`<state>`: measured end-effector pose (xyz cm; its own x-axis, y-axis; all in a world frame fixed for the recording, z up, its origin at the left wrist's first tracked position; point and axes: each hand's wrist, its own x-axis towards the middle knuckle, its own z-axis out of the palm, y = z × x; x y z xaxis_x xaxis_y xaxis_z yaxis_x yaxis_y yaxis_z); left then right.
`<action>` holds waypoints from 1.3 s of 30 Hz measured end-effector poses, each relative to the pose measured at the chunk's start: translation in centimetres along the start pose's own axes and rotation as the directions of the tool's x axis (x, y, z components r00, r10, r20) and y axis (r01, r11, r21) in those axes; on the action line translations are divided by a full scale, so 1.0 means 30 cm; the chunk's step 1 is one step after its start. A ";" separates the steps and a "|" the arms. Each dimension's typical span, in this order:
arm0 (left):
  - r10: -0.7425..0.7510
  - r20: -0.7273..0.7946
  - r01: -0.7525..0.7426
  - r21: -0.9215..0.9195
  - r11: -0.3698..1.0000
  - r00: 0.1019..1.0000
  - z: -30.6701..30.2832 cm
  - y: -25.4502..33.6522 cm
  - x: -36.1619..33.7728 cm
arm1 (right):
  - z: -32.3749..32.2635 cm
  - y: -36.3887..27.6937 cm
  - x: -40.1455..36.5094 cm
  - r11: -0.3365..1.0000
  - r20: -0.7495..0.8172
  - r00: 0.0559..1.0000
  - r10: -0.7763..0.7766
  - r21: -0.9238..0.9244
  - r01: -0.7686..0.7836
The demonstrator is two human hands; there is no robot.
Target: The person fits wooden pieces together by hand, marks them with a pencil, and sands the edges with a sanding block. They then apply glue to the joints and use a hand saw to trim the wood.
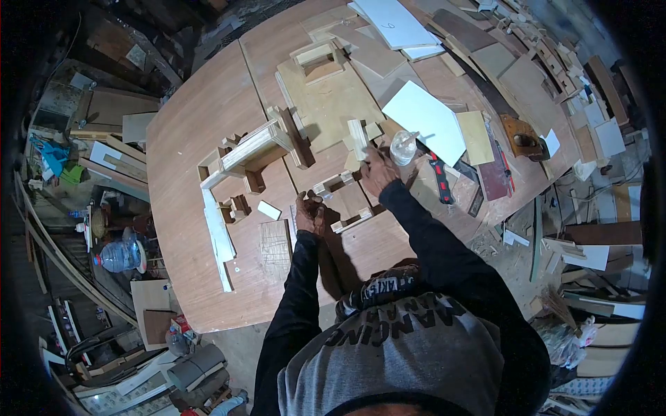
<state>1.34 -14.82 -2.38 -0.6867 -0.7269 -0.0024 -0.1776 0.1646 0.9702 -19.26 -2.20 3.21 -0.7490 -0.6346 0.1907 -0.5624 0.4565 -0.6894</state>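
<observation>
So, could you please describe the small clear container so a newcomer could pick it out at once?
On the big brown wooden table, find the person's right hand near the middle. Just beyond its fingers, beside a white board, stands the clear container: the only see-through thing amid all the wood.

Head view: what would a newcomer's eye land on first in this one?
A large round wooden table fills the middle, covered in wooden pieces. Near its front edge the right hand touches a pale wood strip beside a clear cup, and the left hand sits next to a small wooden frame. A white board stands out right of them.
</observation>
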 end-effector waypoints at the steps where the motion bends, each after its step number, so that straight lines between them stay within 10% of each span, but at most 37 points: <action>1: 0.001 0.001 -0.001 -0.008 1.000 1.000 0.000 -0.001 0.002 | -0.023 -0.036 0.031 0.994 0.008 0.999 -0.041 -0.102 0.042; 6: -0.049 -0.013 0.048 -0.078 0.996 0.999 0.009 0.017 -0.006 | -0.044 -0.091 0.160 0.898 0.275 0.958 -0.086 -0.394 0.194; 10: -0.025 -0.035 0.021 -0.088 0.996 0.999 0.017 0.000 -0.002 | 0.046 -0.045 0.199 0.816 0.278 0.953 0.121 -0.575 0.064; 13: -0.034 -0.050 0.025 -0.166 0.986 0.998 0.025 -0.015 0.000 | 0.064 -0.028 0.223 0.829 0.194 0.980 -0.050 -0.539 0.150; 15: -0.057 -0.057 0.044 -0.212 0.976 0.997 0.020 -0.015 0.004 | -0.019 -0.124 0.265 0.847 0.321 0.864 0.389 -0.494 -0.197; 20: -0.049 -0.047 0.044 -0.096 0.994 0.998 0.018 -0.038 0.011 | 0.114 0.090 0.354 0.859 0.082 0.973 0.216 -0.490 -0.149; 26: -0.023 -0.052 0.023 0.007 1.000 0.998 0.014 -0.011 0.005 | 0.146 0.138 0.371 0.660 0.216 0.961 -0.172 -0.699 0.275; 29: -0.036 -0.061 0.036 0.002 0.999 0.997 0.015 -0.028 0.007 | 0.059 -0.003 0.347 0.721 0.452 0.890 -0.065 -0.595 0.356; 39: -0.075 -0.058 0.067 -0.126 0.990 0.995 0.026 0.003 0.000 | 0.043 -0.012 0.328 0.716 0.438 0.890 -0.130 -0.579 0.390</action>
<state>0.78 -14.29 -2.47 -0.6293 -0.7748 -0.0608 -0.1331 0.0304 0.9906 -25.98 -9.44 4.44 -0.4396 -0.8970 -0.0464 -0.8976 0.4406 -0.0150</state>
